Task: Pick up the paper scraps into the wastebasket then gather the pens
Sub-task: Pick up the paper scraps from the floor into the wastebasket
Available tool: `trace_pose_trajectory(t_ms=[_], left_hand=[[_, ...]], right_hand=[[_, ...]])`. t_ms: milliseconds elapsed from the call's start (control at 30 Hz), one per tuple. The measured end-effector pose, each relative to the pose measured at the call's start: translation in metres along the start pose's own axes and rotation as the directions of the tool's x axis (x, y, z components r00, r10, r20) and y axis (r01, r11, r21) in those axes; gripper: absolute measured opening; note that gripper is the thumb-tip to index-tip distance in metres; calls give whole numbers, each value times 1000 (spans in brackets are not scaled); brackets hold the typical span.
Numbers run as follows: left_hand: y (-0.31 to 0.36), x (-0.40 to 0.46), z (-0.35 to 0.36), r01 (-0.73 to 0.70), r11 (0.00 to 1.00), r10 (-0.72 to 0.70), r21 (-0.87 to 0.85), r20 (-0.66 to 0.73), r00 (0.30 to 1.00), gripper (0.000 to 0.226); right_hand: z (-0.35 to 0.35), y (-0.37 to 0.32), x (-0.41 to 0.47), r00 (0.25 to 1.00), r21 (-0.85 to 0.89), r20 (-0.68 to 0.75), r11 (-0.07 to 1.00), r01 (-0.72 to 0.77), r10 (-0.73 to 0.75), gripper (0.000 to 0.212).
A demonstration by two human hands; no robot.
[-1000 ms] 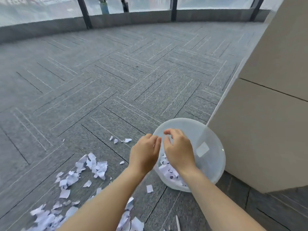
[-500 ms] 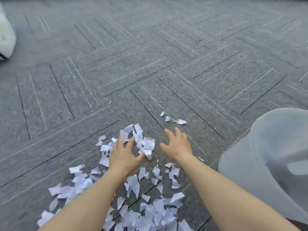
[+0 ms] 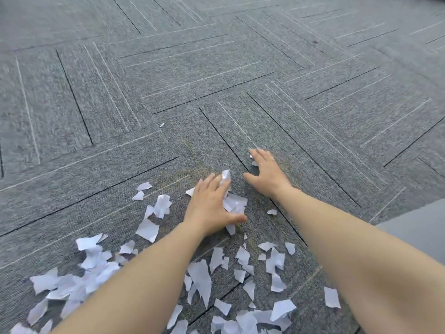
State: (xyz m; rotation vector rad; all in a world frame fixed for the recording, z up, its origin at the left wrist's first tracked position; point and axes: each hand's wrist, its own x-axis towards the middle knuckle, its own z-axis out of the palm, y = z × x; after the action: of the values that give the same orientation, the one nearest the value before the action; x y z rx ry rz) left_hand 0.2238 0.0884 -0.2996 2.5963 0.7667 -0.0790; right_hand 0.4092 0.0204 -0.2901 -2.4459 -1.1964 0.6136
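White torn paper scraps (image 3: 199, 276) lie scattered over the grey carpet, thickest at the lower left and bottom centre. My left hand (image 3: 212, 206) lies on the far end of the litter, and its fingers and thumb close round a small clump of scraps (image 3: 234, 203). My right hand (image 3: 267, 174) is flat on the carpet a little farther out, with its fingers spread. Its fingertips touch a few small scraps (image 3: 252, 156). A pale grey stretch of the wastebasket (image 3: 414, 232) shows at the right edge. No pens are in view.
Grey carpet tiles (image 3: 216, 68) in a herringbone pattern fill the view beyond my hands. One tiny scrap (image 3: 161, 125) lies apart, farther out. Loose scraps (image 3: 331, 297) also sit between my right forearm and the bottom edge.
My hands left the wastebasket and swung left to the scattered paper. The left hand has now closed on a clump, and the right hand has reached farther out onto small scraps.
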Motion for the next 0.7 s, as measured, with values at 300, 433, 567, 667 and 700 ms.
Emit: trace_pose_trajectory(t_ms=[300, 433, 567, 667, 700], left_hand=[[7, -40, 16, -273, 960, 247, -68, -262, 933, 11], [-4, -97, 19, -419, 889, 388, -186, -183, 904, 10], [-16, -136, 9, -298, 955, 295, 6, -162, 942, 52], [-22, -154, 6, 16, 997, -12, 71, -53, 999, 95], [-20, -160, 11, 65, 996, -64, 58, -20, 998, 99]], right_hand=[[19, -2, -42, 932, -185, -201, 946, 266, -302, 17], [40, -4, -127, 909, -41, -124, 917, 397, -399, 19], [35, 5, -151, 963, 15, -173, 977, 211, -206, 34], [37, 6, -155, 994, -38, -103, 998, 45, -48, 56], [46, 1, -163, 995, -8, -63, 997, 78, -79, 59]])
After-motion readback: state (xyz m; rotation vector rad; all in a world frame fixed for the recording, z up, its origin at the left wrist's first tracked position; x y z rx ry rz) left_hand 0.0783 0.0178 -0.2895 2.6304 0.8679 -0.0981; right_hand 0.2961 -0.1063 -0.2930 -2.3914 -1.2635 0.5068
